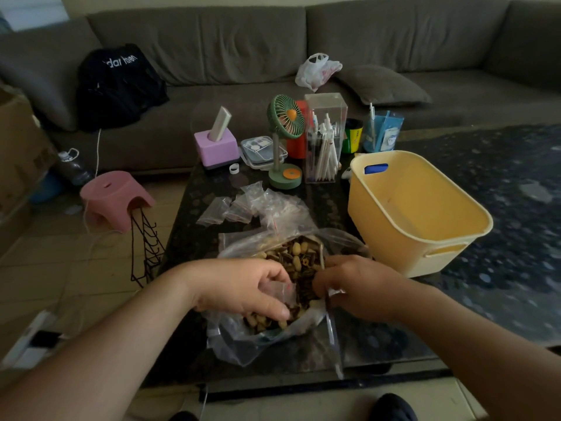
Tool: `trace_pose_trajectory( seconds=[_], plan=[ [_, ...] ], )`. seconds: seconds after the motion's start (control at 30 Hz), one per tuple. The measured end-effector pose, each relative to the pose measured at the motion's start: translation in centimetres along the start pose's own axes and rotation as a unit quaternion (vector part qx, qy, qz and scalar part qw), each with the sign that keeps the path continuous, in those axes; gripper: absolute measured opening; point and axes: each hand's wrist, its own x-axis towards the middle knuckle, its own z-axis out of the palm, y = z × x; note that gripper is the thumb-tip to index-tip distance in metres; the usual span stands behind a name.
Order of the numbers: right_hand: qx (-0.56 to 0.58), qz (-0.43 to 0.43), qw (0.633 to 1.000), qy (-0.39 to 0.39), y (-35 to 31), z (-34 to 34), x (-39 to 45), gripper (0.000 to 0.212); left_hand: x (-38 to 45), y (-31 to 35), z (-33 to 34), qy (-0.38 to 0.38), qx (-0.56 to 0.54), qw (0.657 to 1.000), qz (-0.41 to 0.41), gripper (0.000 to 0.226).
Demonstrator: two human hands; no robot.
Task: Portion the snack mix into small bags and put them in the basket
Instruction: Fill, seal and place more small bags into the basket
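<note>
My left hand (243, 287) pinches a small bag (283, 291) over the snack mix (299, 259); my right hand (355, 287) grips the big bag's rim (329, 294), basket (425, 238) beside

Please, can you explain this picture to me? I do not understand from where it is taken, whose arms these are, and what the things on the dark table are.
There is no machine here. The one picture comes from a camera worn on a person's head, looking forward and down, so the two arms are that person's own.

The left hand holds a small clear bag at the open mouth of a big clear bag full of snack mix. The right hand has its fingers curled at the big bag's edge; what exactly it pinches is hard to tell.

On the dark table, behind the big bag, lies a pile of empty small bags. To the right stands a yellow basket, with nothing visible inside. Farther back are a green desk fan, a clear pen box and a pink tissue box. Behind is a grey sofa.
</note>
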Motion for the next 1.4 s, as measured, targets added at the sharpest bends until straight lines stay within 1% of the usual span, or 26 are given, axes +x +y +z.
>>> trace_pose_trajectory(
  seconds=[0.07,0.13,0.23,0.3,0.37,0.43,0.53,0.6,0.63,0.67,0.7,0.73,0.8,1.03,1.1,1.13,1.2,1.27,1.33,1.4],
  plan=[
    [0.045,0.006,0.999,0.024,0.1,-0.8,0.0,0.027,0.4,-0.5,-0.2,0.057,0.068,0.996,-0.031,0.043],
    [0.074,0.013,0.994,0.079,0.0,-1.4,0.3,0.028,0.7,-1.3,-0.4,0.099,0.096,0.989,-0.051,0.047],
    [0.028,0.019,0.980,0.195,-0.2,-1.7,1.0,0.028,1.1,-2.0,-0.7,0.164,0.087,0.982,-0.034,0.048],
    [-0.019,0.034,0.971,0.235,-0.5,-2.3,1.4,0.027,1.5,-2.0,-0.8,0.220,0.064,0.973,-0.006,0.052],
    [-0.043,0.023,0.960,0.276,-0.8,-3.3,1.5,0.031,1.7,-1.7,-1.0,0.261,0.052,0.964,0.011,0.056],
    [-0.015,0.030,0.950,0.311,-1.5,-5.0,1.3,0.031,1.9,-1.5,-1.2,0.283,0.055,0.957,0.024,0.057],
    [0.066,0.052,0.936,0.341,-2.6,-6.8,0.5,0.019,2.1,-1.7,-1.5,0.282,0.051,0.958,0.028,0.060],
    [0.132,0.061,0.937,0.319,-3.3,-7.0,0.2,0.014,2.1,-1.8,-1.5,0.272,0.049,0.961,0.024,0.059],
    [0.156,0.073,0.943,0.285,-3.7,-6.8,0.2,0.015,2.1,-1.9,-1.4,0.272,0.045,0.961,0.025,0.059],
    [0.161,0.084,0.953,0.243,-3.8,-6.5,0.4,0.017,2.2,-1.9,-1.4,0.274,0.040,0.961,0.026,0.058],
    [0.142,0.089,0.963,0.210,-3.8,-6.0,0.6,0.019,2.2,-2.0,-1.4,0.275,0.036,0.960,0.024,0.058],
    [0.114,0.088,0.970,0.194,-3.7,-5.7,0.9,0.022,2.2,-2.0,-1.4,0.279,0.035,0.959,0.022,0.058],
    [0.080,0.081,0.973,0.200,-3.8,-5.3,1.2,0.024,2.4,-2.1,-1.4,0.289,0.035,0.956,0.016,0.057],
    [0.075,0.061,0.972,0.214,-4.1,-4.3,2.3,0.022,3.1,-1.8,-1.1,0.293,0.029,0.956,0.002,0.061],
    [0.086,0.046,0.969,0.227,-4.7,-3.2,2.9,0.029,3.2,-1.7,-1.1,0.291,0.024,0.957,0.000,0.062],
    [0.097,0.040,0.967,0.234,-5.0,-2.8,3.1,0.032,3.3,-1.7,-1.0,0.288,0.017,0.958,-0.003,0.062],
    [0.143,0.052,0.959,0.238,-5.3,-2.3,3.1,0.027,3.7,-2.0,-0.9,0.283,-0.006,0.959,0.001,0.064],
    [0.215,0.085,0.946,0.230,-5.5,-2.0,3.0,0.019,4.0,-2.1,-0.8,0.273,-0.053,0.960,0.021,0.068],
    [0.277,0.125,0.927,0.221,-5.3,-1.8,2.8,0.018,4.2,-2.3,-0.9,0.269,-0.083,0.959,0.033,0.070],
    [0.308,0.157,0.911,0.225,-4.9,-1.7,2.7,0.019,3.8,-2.1,-1.1,0.275,-0.062,0.959,0.034,0.068]
  ],
)
